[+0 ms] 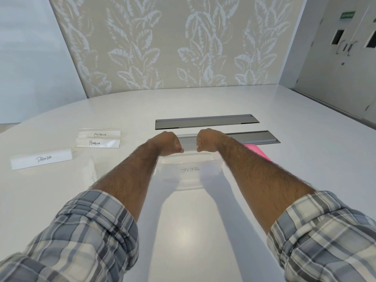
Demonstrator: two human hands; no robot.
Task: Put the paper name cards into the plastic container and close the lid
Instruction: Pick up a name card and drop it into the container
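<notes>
A clear plastic container (184, 183) sits on the white table between my forearms, with a paper card (190, 169) marked ZEBRA lying in it. My left hand (167, 144) and my right hand (208, 142) are fisted over its far rim, each pinching one end of a clear name card holder (190, 146). A pink lid (258, 153) lies right of the container, mostly hidden by my right forearm. To the left stand cards marked PANDA (41, 159), PENGUIN (97, 143) and OSTRICH (99, 133). Another card (91, 174) lies half hidden beside my left forearm.
Two grey recessed cable slots, a far cable slot (206, 121) and a near cable slot (259, 137), run across the table just beyond my hands. A leaf-patterned wall (173, 47) stands behind the table's curved far edge, and grey doors (345, 47) are at the right.
</notes>
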